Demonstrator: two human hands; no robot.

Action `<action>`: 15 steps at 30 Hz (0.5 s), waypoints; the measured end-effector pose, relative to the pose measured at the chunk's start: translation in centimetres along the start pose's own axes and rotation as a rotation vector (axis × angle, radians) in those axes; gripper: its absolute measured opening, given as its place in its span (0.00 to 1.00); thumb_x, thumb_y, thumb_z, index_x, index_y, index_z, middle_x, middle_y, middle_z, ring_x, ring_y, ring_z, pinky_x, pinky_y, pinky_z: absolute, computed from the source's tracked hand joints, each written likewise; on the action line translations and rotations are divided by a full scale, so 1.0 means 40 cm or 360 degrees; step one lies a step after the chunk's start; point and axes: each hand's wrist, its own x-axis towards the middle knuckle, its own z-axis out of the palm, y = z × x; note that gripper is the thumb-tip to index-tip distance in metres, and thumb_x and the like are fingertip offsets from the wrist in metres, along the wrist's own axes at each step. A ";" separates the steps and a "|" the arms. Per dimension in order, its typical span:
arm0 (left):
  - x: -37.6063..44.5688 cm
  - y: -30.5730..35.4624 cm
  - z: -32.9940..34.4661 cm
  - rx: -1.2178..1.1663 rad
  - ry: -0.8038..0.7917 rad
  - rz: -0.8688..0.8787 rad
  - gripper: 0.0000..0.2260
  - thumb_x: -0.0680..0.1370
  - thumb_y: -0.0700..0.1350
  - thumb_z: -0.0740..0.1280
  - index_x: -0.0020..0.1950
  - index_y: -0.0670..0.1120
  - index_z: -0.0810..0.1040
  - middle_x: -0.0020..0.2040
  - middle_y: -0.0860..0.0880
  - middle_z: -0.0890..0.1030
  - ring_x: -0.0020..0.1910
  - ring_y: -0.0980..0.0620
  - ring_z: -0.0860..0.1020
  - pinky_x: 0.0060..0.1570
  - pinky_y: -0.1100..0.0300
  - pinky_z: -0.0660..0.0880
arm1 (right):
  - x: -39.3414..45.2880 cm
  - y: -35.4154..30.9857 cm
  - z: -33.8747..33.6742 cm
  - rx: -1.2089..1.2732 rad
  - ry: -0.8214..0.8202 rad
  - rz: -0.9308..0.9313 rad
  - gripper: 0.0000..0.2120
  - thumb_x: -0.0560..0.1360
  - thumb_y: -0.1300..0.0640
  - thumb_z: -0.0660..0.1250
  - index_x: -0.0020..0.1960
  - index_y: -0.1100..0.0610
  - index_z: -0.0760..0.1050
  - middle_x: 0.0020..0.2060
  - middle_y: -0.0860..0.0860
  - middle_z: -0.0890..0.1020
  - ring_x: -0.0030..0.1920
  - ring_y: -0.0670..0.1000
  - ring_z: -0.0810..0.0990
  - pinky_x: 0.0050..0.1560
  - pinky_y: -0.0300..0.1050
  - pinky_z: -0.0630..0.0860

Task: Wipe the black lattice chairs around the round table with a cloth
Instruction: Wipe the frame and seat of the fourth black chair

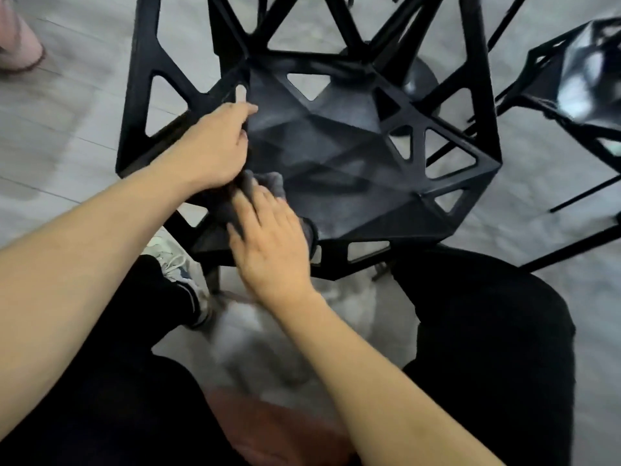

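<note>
A black lattice chair point(336, 156) with triangular cut-outs stands right in front of me, its faceted seat facing up. A dark grey cloth point(272, 183) lies on the front-left part of the seat. My right hand point(268, 243) lies flat on the cloth with straight fingers and presses it onto the seat. My left hand point(215, 146) is at the chair's left side rim, fingers curled over the inner edge of the frame. The image is motion-blurred.
A second black lattice chair point(584, 82) stands at the right. A dark round base point(420, 79) shows behind the first chair. My black-trousered legs and a white sneaker point(171, 258) are close to the chair's front. A pink object point(16, 38) sits on the grey floor, top left.
</note>
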 end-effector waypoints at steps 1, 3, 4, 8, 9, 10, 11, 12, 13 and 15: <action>-0.004 0.010 0.012 0.0013 -0.0043 0.0042 0.21 0.83 0.40 0.56 0.77 0.47 0.67 0.77 0.45 0.68 0.75 0.43 0.67 0.75 0.49 0.63 | -0.006 0.057 -0.034 -0.0073 0.0030 0.0073 0.24 0.81 0.52 0.60 0.74 0.61 0.71 0.70 0.61 0.75 0.69 0.60 0.73 0.72 0.55 0.67; -0.013 0.029 0.032 0.0052 -0.0118 0.0110 0.20 0.83 0.41 0.58 0.76 0.48 0.69 0.77 0.46 0.68 0.75 0.43 0.68 0.74 0.47 0.64 | -0.017 0.182 -0.102 -0.0188 0.0145 0.0308 0.24 0.81 0.50 0.59 0.73 0.60 0.72 0.66 0.60 0.78 0.66 0.60 0.75 0.69 0.56 0.70; -0.018 0.038 0.041 0.0079 -0.0159 0.0139 0.19 0.83 0.42 0.59 0.75 0.48 0.69 0.77 0.46 0.68 0.75 0.43 0.68 0.74 0.47 0.63 | -0.022 0.246 -0.136 -0.0211 0.0202 0.0396 0.24 0.81 0.50 0.58 0.73 0.60 0.73 0.65 0.60 0.79 0.66 0.60 0.76 0.68 0.56 0.71; -0.027 0.076 0.068 0.0131 -0.0276 0.0258 0.19 0.84 0.44 0.60 0.75 0.48 0.70 0.77 0.45 0.68 0.75 0.44 0.67 0.73 0.48 0.63 | -0.040 0.417 -0.229 -0.0166 0.0316 0.0628 0.23 0.83 0.49 0.56 0.73 0.59 0.72 0.67 0.57 0.78 0.67 0.58 0.75 0.68 0.58 0.71; -0.029 0.087 0.074 0.0133 -0.0276 0.0264 0.19 0.84 0.44 0.60 0.76 0.49 0.69 0.77 0.46 0.68 0.76 0.44 0.66 0.74 0.48 0.64 | -0.039 0.409 -0.220 -0.0157 0.0374 0.0681 0.22 0.83 0.49 0.56 0.72 0.58 0.74 0.66 0.56 0.79 0.66 0.58 0.76 0.67 0.58 0.71; -0.031 0.097 0.079 0.0134 -0.0284 0.0266 0.19 0.84 0.44 0.60 0.76 0.49 0.69 0.77 0.47 0.67 0.76 0.45 0.66 0.74 0.47 0.64 | -0.038 0.383 -0.202 -0.0152 0.0450 0.0692 0.22 0.82 0.49 0.57 0.70 0.59 0.75 0.64 0.57 0.80 0.64 0.59 0.77 0.65 0.58 0.72; -0.034 0.106 0.087 0.0127 -0.0295 0.0272 0.19 0.84 0.44 0.60 0.76 0.48 0.70 0.78 0.46 0.67 0.76 0.44 0.66 0.74 0.47 0.64 | -0.041 0.338 -0.176 -0.0156 0.0493 0.0639 0.21 0.82 0.49 0.58 0.69 0.59 0.77 0.62 0.57 0.81 0.61 0.60 0.78 0.63 0.59 0.73; -0.037 0.115 0.094 0.0122 -0.0305 0.0263 0.20 0.83 0.42 0.60 0.75 0.47 0.70 0.77 0.46 0.67 0.76 0.44 0.67 0.74 0.48 0.64 | -0.049 0.277 -0.143 -0.0156 0.0482 0.0526 0.21 0.81 0.49 0.59 0.68 0.59 0.77 0.61 0.57 0.81 0.60 0.60 0.78 0.62 0.58 0.73; -0.036 0.120 0.101 0.0105 -0.0303 0.0245 0.20 0.82 0.39 0.60 0.75 0.46 0.70 0.77 0.45 0.68 0.75 0.43 0.68 0.74 0.48 0.64 | -0.055 0.211 -0.106 -0.0159 0.0438 0.0396 0.21 0.81 0.49 0.60 0.68 0.58 0.77 0.62 0.57 0.80 0.60 0.60 0.78 0.64 0.57 0.71; -0.035 0.121 0.102 0.0008 -0.0244 0.0175 0.23 0.79 0.34 0.58 0.74 0.45 0.71 0.75 0.42 0.71 0.73 0.41 0.70 0.73 0.48 0.66 | -0.061 0.103 -0.050 -0.0125 0.0365 0.0275 0.21 0.80 0.49 0.62 0.69 0.57 0.77 0.66 0.57 0.78 0.65 0.58 0.75 0.70 0.54 0.66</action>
